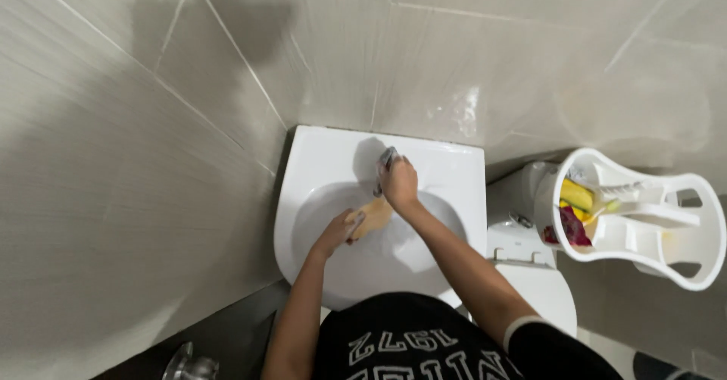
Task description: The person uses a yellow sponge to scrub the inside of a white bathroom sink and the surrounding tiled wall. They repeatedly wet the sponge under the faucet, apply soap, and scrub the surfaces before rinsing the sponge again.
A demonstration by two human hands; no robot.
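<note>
White porcelain fills the middle of the room: a washbasin [318, 198] fixed against the grey tiled wall [151, 160], and the person stands over it with both arms stretched into it. The right hand [399, 184] is up at the back rim of the basin, fingers wrapped around the metal tap [385, 159], which juts out from the rim towards the bowl. The left hand [338, 233] is lower, inside the bowl near its centre, closed on one end of a tan, flat cloth or sponge [372, 217]; I cannot tell which it is. That tan piece lies just under the tap's spout, between the two hands, its far end almost touching the right wrist.

To the right of the basin, close beside its edge, stands a white toilet [530, 274], cistern top and lid both showing. Above the cistern, a white plastic caddy [697, 236] with open cut-out sides hangs tilted; in it sit a yellow thing [577, 195], a dark red one [572, 227] and a white brush handle [644, 212] lying across. The person wears a black top with white lettering and a white-edged sleeve on the right arm. At the bottom left, on the dark floor, a shiny metal fitting [189, 365] catches the light.
</note>
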